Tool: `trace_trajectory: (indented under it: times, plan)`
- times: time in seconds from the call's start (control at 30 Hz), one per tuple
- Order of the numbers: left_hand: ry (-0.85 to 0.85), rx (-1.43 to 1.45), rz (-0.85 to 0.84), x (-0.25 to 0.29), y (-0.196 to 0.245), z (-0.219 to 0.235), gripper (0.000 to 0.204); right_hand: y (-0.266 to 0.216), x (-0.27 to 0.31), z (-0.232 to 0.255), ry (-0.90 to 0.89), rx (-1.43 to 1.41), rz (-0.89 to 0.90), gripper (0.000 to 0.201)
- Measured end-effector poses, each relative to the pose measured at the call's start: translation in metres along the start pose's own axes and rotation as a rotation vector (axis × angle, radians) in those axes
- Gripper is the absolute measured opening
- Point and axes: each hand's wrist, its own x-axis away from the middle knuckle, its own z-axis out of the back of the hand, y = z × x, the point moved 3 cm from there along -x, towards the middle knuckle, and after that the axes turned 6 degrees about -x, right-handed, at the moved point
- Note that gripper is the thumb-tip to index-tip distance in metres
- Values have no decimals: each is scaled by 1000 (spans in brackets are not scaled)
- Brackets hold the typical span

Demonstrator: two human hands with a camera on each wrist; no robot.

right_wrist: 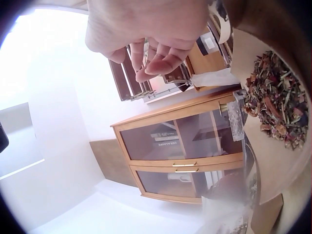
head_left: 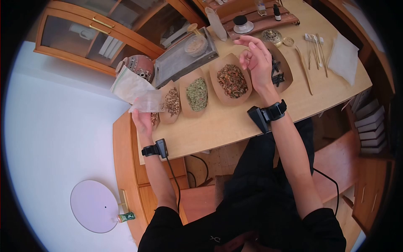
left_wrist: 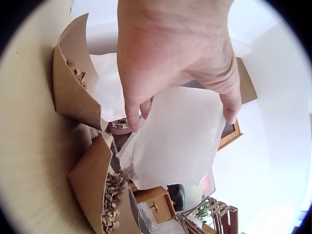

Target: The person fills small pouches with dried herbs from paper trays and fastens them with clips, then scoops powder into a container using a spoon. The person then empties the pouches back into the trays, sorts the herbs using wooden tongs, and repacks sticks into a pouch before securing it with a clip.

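Observation:
My left hand (head_left: pixel 143 122) grips a small translucent white pouch (left_wrist: pixel 173 136) by its edges, thumb on one side and fingers on the other. The pouch hangs over the paper tray of brown chopped pieces (head_left: pixel 171 102). Behind it a zip bag (head_left: pixel 131 85) stands in a further paper tray, which is partly hidden. My right hand (head_left: pixel 259 65) is raised with loosely curled fingers and holds nothing. It hovers between the paper tray of mixed reddish dried herbs (head_left: pixel 232 81) and a tray with dark sticks (head_left: pixel 277 78). A tray of green dried leaves (head_left: pixel 197 94) sits in the middle.
Behind the trays lies a grey rectangular tray (head_left: pixel 168 69) with a glass bowl (head_left: pixel 195 45). A patterned pot (head_left: pixel 140 66) stands at the left. Rightward are a pierced brass burner (head_left: pixel 272 37), a long wooden spoon (head_left: pixel 303 69), slim tools (head_left: pixel 317 50) and a white packet (head_left: pixel 343 59).

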Motion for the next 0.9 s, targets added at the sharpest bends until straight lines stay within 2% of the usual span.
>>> trace_trajectory:
  times: [0.37,0.5,0.57,0.67,0.8,0.87,0.9]
  plan:
    - [-91,-297,-115,4,22,-42,78,-1,1,0,-3,-3,1,30]
    - [-99,-408,-94,3,29,-56,73,-1,-1,1,-14,-16,4,30]
    - [-168,-638,-95,1,38,-64,69,-2,1,0,-12,-3,5,31]
    - [-190,-733,-21,3,46,-82,70,-2,1,1,-5,-16,-1,31]
    - [-242,-856,-71,-4,46,-84,73,-1,-1,1,5,-14,-4,31]
    - [-290,-1095,-92,-5,44,-87,74,-1,1,1,-24,-11,20,32]
    - [-292,-1095,-85,-3,44,-87,74,0,3,2,-19,-9,16,32]
